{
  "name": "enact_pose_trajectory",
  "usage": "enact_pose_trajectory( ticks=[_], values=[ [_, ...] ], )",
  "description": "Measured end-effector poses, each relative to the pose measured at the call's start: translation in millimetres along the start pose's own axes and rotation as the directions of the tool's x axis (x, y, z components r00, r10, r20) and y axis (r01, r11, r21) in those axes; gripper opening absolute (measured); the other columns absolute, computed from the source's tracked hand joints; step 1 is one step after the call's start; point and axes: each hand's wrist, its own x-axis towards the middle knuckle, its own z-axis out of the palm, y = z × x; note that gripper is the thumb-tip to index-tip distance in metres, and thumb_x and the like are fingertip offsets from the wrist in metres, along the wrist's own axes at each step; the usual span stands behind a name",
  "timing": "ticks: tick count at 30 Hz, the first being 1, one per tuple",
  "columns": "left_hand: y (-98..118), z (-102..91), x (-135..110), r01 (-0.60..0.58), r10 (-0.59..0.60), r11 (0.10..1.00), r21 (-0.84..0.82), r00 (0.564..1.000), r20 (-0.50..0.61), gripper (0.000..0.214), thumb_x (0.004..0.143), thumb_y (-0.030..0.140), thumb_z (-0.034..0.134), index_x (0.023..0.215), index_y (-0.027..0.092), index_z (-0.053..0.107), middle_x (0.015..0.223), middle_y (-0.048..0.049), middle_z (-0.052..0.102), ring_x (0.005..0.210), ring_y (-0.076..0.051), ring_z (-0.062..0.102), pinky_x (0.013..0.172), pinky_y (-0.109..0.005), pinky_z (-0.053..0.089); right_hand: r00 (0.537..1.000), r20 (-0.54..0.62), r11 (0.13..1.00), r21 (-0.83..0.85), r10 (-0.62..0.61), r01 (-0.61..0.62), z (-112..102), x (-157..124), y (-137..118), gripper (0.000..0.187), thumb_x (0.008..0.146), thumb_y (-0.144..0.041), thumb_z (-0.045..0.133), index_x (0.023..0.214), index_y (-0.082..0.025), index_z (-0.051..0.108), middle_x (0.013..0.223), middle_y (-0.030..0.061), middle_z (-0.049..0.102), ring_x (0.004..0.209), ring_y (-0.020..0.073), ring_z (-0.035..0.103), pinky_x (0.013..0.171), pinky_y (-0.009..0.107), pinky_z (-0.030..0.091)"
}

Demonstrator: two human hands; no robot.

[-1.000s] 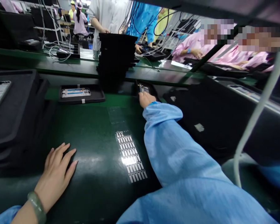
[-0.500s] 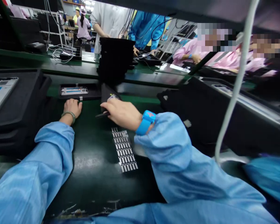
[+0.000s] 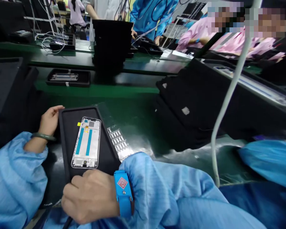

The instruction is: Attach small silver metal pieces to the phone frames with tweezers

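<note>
Head view: tray [image 3: 68, 143] in right hand [image 3: 88, 197]

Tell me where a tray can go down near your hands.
Green mat lies open between the black tray in your hands and the black pile on the right, and up to the far tray. It is crowded around your left hand and right hand, beside the stack of trays and over the metal-part sheet.

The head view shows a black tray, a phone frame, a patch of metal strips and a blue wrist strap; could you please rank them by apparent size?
1. Black tray
2. Phone frame
3. Metal strips and wrist strap: unsure, since the patch is partly hidden and the strap sits nearer the camera.
</note>
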Motion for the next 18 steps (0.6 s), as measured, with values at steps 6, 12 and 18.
enact_pose_trajectory(
  ticks=[6,12,18],
  values=[
    [15.4,-14.1,-32.7,-0.095,0.101,0.990,0.107,0.993,-0.053,0.038,0.089,0.045,0.047,0.113,0.017,0.055,0.110,-0.0079,0.060,0.099,-0.020,0.059,0.088,-0.043,0.048,0.974,0.223,0.999,0.033,-0.038,0.031,-8.8,-3.2,-2.3,0.019,0.089,-0.017,0.046,0.089,-0.017,0.065,0.081,0.0021,0.061,0.063,0.0138,0.057,0.040,0.027,0.031],
    [50.3,-2.7,-64.4,-0.391,0.293,0.878,0.277,0.895,0.335,0.058,0.078,0.055,0.053,0.127,0.024,0.049,0.131,-0.0072,0.053,0.128,-0.027,0.042,0.110,-0.050,0.024,0.921,0.067,0.912,0.126,0.385,-0.390,-40.7,-32.4,72.6,0.027,0.085,-0.019,0.051,0.111,-0.020,0.058,0.112,0.0023,0.065,0.103,0.0147,0.061,0.072,0.025,0.051],
    [53.5,1.1,-71.9,-0.482,0.254,0.782,0.395,0.826,0.503,0.063,0.082,0.051,0.050,0.138,0.026,0.036,0.137,-0.0081,0.049,0.134,-0.029,0.035,0.112,-0.058,0.004,0.731,0.167,0.738,0.028,0.662,-0.674,-26.3,-85.2,141.8,0.047,0.087,-0.032,0.051,0.133,-0.021,0.046,0.140,0.0044,0.048,0.126,0.0200,0.048,0.095,0.036,0.048]
  ],
)
